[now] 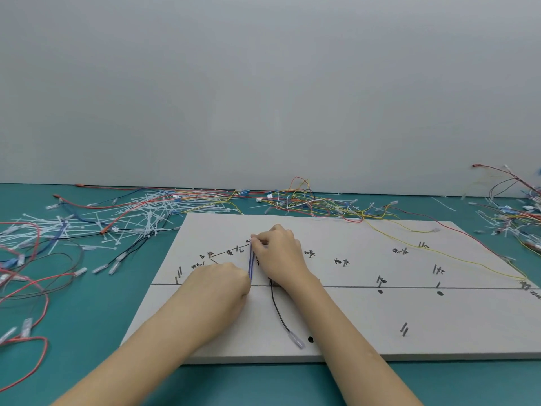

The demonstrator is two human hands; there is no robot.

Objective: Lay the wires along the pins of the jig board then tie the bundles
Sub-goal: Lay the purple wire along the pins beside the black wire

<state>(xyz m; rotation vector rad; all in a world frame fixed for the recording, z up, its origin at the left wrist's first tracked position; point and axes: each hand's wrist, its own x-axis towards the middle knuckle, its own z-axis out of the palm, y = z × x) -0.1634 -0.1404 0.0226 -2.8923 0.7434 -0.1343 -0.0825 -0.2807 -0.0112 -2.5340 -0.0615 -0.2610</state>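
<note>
A white jig board (336, 317) with pins and handwritten marks lies on the teal table. A blue-purple wire (250, 263) runs stretched between my two hands near the board's left middle. My right hand (278, 253) pinches its far end at a pin. My left hand (222, 285) grips its near end by the drawn line. A black wire (278, 312) with a clear terminal comes out from under my right wrist and ends near the board's front edge. A yellow wire (456, 257) crosses the board's right side.
Loose red, black and blue wires and a heap of white cable ties (131, 218) cover the table at left. More tangled wires (307, 200) lie behind the board, and another pile (515, 209) at far right. A pale wall stands behind.
</note>
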